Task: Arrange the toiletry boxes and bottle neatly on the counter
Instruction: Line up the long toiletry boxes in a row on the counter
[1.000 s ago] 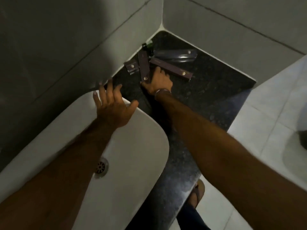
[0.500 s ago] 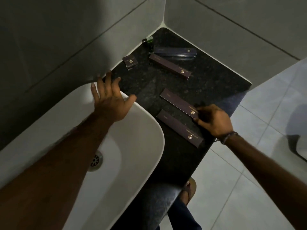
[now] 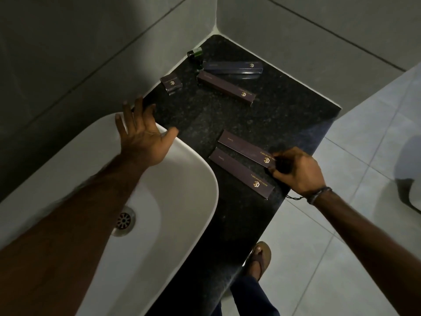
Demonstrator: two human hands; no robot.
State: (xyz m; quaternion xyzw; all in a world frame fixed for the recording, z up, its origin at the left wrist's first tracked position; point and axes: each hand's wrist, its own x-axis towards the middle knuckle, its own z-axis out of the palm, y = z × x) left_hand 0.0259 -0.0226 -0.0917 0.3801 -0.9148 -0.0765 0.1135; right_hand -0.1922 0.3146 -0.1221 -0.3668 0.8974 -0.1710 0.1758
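Two long dark comb boxes lie side by side near the front of the black granite counter (image 3: 205, 119). My right hand (image 3: 298, 171) pinches the right end of the farther comb box (image 3: 241, 147); the nearer comb box (image 3: 237, 171) lies just in front of it. In the back corner lie two more long boxes, one purple-brown (image 3: 224, 87) and one darker (image 3: 232, 67), plus a small square box (image 3: 171, 82) and a little green bottle (image 3: 195, 52) on its side. My left hand (image 3: 142, 135) rests spread on the rim of the white basin (image 3: 200, 176).
Grey tiled walls (image 3: 91, 42) close the counter on the left and back. The counter's right edge drops to a pale tiled floor (image 3: 341, 224), where my sandalled foot (image 3: 259, 258) stands. The basin drain (image 3: 124, 221) is below my left forearm.
My right hand carried a long box from the back corner to the front of the counter beside the other comb box. It now holds that box's end. My left hand stayed on the basin rim.
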